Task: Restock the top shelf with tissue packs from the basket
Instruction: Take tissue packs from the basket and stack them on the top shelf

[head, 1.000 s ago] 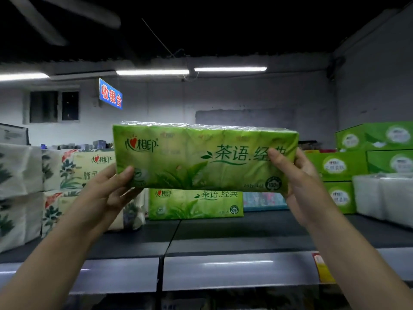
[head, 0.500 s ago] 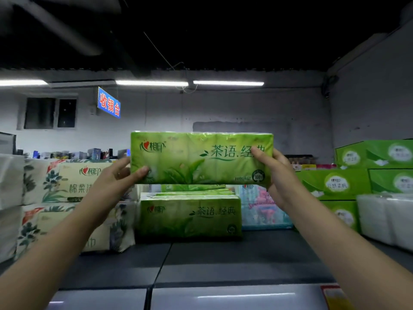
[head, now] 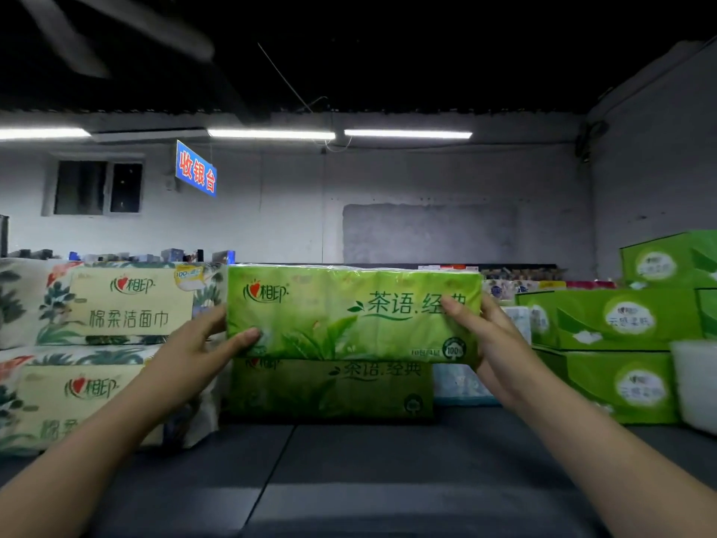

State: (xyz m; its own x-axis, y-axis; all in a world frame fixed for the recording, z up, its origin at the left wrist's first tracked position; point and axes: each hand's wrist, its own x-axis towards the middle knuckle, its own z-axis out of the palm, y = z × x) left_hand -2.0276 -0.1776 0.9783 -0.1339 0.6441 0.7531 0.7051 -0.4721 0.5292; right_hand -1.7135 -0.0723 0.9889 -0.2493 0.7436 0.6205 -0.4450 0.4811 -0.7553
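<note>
Shelf (head: 388,479) is dark grey beneath strip lights (head: 407,133) along a whitewashed wall (head: 271,227).

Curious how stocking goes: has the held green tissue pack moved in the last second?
Yes. The held pack has dropped toward the green pack lying on the shelf, and now overlaps its top edge.

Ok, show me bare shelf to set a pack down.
Bare: the dark shelf front, before the lower green pack and between the floral packs and green boxes. Crowded: the back row, where the left hand and right hand hold the tissue pack.
</note>
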